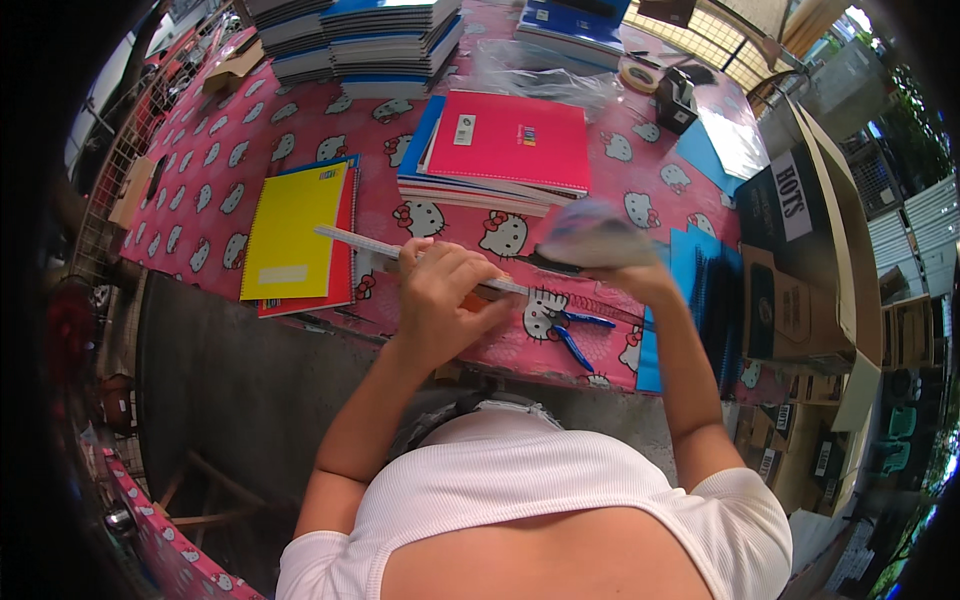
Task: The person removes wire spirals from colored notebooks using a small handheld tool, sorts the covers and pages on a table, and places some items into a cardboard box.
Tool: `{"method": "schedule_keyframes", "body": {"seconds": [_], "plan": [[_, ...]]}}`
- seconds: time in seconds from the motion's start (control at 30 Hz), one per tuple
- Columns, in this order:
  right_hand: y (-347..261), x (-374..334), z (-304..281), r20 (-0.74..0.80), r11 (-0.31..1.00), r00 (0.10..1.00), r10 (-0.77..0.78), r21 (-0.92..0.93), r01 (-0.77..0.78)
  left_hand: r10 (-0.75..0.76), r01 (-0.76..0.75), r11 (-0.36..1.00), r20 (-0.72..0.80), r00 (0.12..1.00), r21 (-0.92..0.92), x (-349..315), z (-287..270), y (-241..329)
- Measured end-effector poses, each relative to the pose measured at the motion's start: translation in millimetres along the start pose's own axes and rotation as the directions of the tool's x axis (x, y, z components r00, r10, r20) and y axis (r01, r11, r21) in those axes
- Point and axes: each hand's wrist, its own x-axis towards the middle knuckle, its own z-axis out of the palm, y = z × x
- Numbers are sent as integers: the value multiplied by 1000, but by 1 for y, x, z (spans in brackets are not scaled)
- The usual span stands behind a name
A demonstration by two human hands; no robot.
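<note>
At table edge, over the pink cartoon-cat tablecloth (250,140): left hand (440,290) has fingers curled down tight on a long, pale, clear plastic ruler (365,245), pressing it near its middle. The ruler runs slantwise from beside the yellow notebook toward the right hand; its right end disappears under the fingers. Something orange shows under the left palm, too hidden to name.

Right hand (625,275) is closed around a pale grey-lilac thing (590,235), badly motion-blurred; could be paper or cloth, cannot tell. Whether a dark edge below it belongs to it is unclear.

Just below the hands, blue-handled scissors (572,335) lie flat on the cloth. Right of them, a stack of blue spiral-bound notebooks (705,290), partly hidden by the right forearm.

Left of the ruler: a yellow-covered notebook (290,230) with a pale label strip low on its cover, lying on a red one. Above the hands: a magenta-covered notebook (510,140) with a small white rectangular label, topping a short stack. Far edge: tall piles of exercise books (385,40), tops cut off by the frame.

Right side: an open brown cardboard box (810,240) with a white label strip on a black panel. Roll of tape (638,75) near the far corner. Grey concrete floor (240,380) below the table.
</note>
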Motion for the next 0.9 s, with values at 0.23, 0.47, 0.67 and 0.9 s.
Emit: {"method": "schedule_keyframes", "body": {"seconds": [0.23,0.47,0.67,0.9], "plan": [[-46,0,31,61,884,997,52,462,-75,7,-7,1000,-2,1000,-14,6,3,-2],[-29,12,24,69,991,990,-123,-52,126,-3,3,1000,-9,1000,-4,8,5,-7],[-73,24,34,225,987,968,112,92,-135,-188,190,974,24,982,-127,17,-4,-3],[-63,35,45,256,960,966,27,263,-96,-121,111,987,84,989,113,8,-28,-37]]}}
